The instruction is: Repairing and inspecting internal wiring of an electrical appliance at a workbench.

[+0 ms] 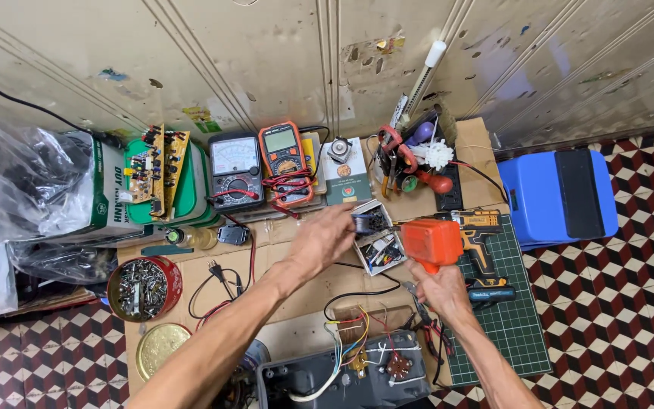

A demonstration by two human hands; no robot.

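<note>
My left hand (325,236) reaches forward to a small white box (376,241) of parts and its fingers touch a spool (362,222) at the box's near corner. Whether it grips the spool I cannot tell. My right hand (442,289) is closed around the handle of an orange soldering gun (431,241), held just right of the box. Below my hands lies an opened grey device (350,375) with coloured wires showing.
Two multimeters (236,170) and a green circuit board (157,165) stand at the back. A cordless drill (480,236) lies on a green cutting mat (512,322). A red tin of screws (143,288) sits left; a blue stool (562,195) stands right.
</note>
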